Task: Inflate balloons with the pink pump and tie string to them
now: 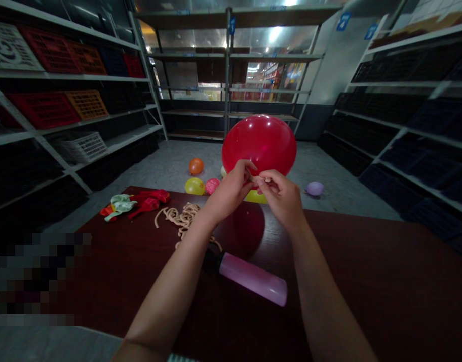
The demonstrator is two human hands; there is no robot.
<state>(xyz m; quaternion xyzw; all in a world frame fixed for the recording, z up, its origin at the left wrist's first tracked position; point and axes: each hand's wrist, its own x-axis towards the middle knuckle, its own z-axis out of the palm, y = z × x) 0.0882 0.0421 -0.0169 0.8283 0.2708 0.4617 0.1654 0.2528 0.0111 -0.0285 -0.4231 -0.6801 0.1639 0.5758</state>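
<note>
A large inflated red balloon (259, 143) is in front of me above the table's far edge. My left hand (236, 186) and my right hand (278, 191) meet at its near underside, fingers pinched round a short tan string (255, 178) at the balloon's neck, which the fingers mostly hide. Below my hands lies a pump with a pink barrel (253, 279) and a black end. A tangled pile of tan strings (183, 216) rests on the table, partly behind my left forearm.
Uninflated balloons (121, 205) lie at the left corner of the dark brown table (367, 261). On the floor beyond are an orange balloon (196, 166), a yellow balloon (195, 186) and a purple balloon (314, 189). Shelves with crates (83, 146) stand on both sides.
</note>
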